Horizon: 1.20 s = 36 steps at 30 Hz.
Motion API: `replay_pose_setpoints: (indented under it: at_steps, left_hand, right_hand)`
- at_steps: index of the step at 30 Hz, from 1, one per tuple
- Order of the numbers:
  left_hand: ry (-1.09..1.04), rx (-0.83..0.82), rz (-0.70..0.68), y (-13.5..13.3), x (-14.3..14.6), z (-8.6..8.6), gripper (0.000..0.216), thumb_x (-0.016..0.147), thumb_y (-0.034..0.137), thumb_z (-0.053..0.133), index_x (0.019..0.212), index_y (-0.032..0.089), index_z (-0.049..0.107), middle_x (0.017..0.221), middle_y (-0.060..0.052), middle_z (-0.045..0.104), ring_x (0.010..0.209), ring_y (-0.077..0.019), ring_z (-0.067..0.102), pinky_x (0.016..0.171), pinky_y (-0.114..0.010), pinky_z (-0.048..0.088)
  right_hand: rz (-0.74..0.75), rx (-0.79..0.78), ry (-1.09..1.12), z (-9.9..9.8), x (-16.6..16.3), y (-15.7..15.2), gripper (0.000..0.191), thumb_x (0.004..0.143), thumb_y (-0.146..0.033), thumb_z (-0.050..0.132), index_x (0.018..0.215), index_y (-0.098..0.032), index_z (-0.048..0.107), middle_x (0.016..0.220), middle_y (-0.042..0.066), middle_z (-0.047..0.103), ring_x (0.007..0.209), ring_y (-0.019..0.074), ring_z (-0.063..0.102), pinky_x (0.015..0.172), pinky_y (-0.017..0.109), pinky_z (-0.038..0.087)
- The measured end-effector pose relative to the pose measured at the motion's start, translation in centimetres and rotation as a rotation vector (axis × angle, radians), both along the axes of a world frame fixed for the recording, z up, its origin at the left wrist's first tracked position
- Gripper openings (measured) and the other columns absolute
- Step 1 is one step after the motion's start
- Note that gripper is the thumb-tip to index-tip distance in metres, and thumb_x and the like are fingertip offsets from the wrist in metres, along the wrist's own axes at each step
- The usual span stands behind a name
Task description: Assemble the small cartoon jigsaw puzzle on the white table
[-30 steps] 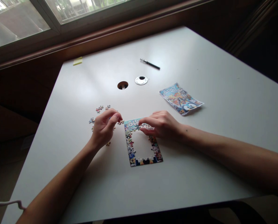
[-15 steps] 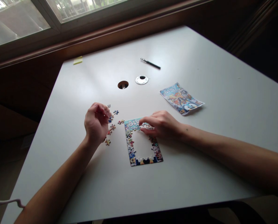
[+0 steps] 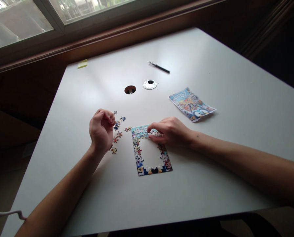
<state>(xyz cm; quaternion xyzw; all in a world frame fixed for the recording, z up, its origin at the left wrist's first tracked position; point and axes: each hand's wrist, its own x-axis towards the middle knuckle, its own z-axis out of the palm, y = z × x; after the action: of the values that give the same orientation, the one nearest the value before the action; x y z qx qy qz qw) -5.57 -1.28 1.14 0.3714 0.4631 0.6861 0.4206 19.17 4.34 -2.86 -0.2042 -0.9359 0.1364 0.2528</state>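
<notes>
A jigsaw puzzle (image 3: 138,158) lies on the white table, its border joined around a bare middle. My right hand (image 3: 173,131) rests over its upper right part, thumb and index finger apart, with no piece visible between them. Left of the puzzle, my left hand (image 3: 101,130) is raised with its fingers curled in. Whether a piece is inside those fingers is hidden. Loose puzzle pieces (image 3: 118,134) lie beside and partly behind my left hand.
A creased picture sheet (image 3: 190,103) lies to the right of the puzzle. Farther back are a black pen (image 3: 159,67), a round metal cover (image 3: 150,84), a cable hole (image 3: 130,89) and a yellow sticky note (image 3: 82,64). A white cable (image 3: 9,213) runs at the lower left.
The fingers of my left hand have curled in slightly and drawn a little left. My right hand stays almost still over the puzzle.
</notes>
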Motion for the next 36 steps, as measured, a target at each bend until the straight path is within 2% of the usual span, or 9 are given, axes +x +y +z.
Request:
replay_pose_setpoints:
  at_steps: [21, 36]
  left_hand:
    - [-0.033, 0.012, -0.057, 0.0, -0.07, -0.33, 0.024, 0.083, 0.025, 0.054, 0.062, 0.017, 0.047, 0.061, 0.001, 0.039, 0.056, -0.0089, 0.04, 0.053, -0.022, 0.036]
    - [-0.025, 0.018, -0.056, -0.05, 0.05, -0.26, 0.025, 0.083, 0.026, 0.055, 0.062, 0.017, 0.047, 0.061, 0.002, 0.039, 0.055, -0.0088, 0.041, 0.052, -0.021, 0.038]
  right_hand:
    - [0.006, 0.0, -0.031, 0.02, 0.01, 0.02, 0.018, 0.09, -0.034, 0.064, 0.096, -0.019, 0.071, 0.061, -0.002, 0.065, 0.052, 0.0115, 0.054, 0.058, 0.024, 0.033]
    - [0.006, -0.02, -0.044, -0.18, 0.01, 0.08, 0.018, 0.088, -0.033, 0.065, 0.099, -0.02, 0.071, 0.066, 0.0, 0.069, 0.054, 0.0123, 0.057, 0.06, 0.025, 0.035]
